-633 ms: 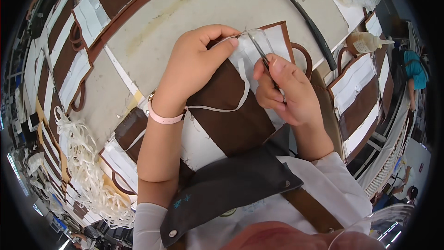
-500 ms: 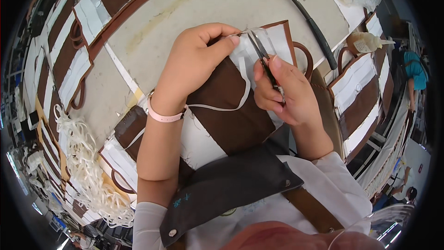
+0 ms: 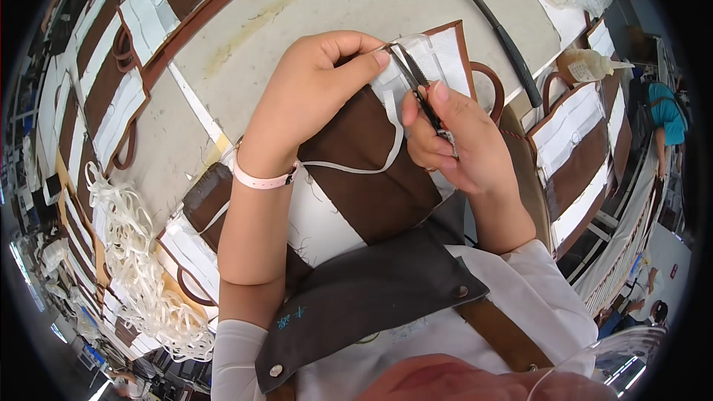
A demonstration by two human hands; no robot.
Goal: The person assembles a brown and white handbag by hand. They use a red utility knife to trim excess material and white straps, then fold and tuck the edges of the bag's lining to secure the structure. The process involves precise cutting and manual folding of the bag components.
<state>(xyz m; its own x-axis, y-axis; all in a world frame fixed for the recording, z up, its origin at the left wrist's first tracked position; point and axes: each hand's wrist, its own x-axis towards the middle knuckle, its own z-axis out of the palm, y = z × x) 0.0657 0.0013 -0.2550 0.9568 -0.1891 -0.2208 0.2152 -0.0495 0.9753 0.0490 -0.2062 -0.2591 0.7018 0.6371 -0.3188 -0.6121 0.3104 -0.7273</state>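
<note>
A brown and white bag panel [image 3: 356, 156] with a brown edge lies in front of me, its near part against my dark apron. My left hand [image 3: 319, 85] pinches the panel's far edge between thumb and fingers. From near that pinch a narrow white tape [image 3: 356, 171] loops down across the brown part toward my left wrist. Dark thread snips [image 3: 420, 89] are in my right hand [image 3: 464, 130], their two narrow blades parted and pointing at my left fingertips. The blade tips are at the panel's edge; whether they touch it I cannot tell.
Beyond the panel at the right lies a black-handled hammer [image 3: 497, 37]. A glue bottle [image 3: 587, 65] rests near another brown and white bag piece [image 3: 572, 141]. Tangled white tape [image 3: 141, 267] hangs at the left, beside more bag pieces [image 3: 119, 115].
The snips have shifted slightly up and left, bringing their blade tips closer to my left fingertips. My left hand still pinches the panel.
</note>
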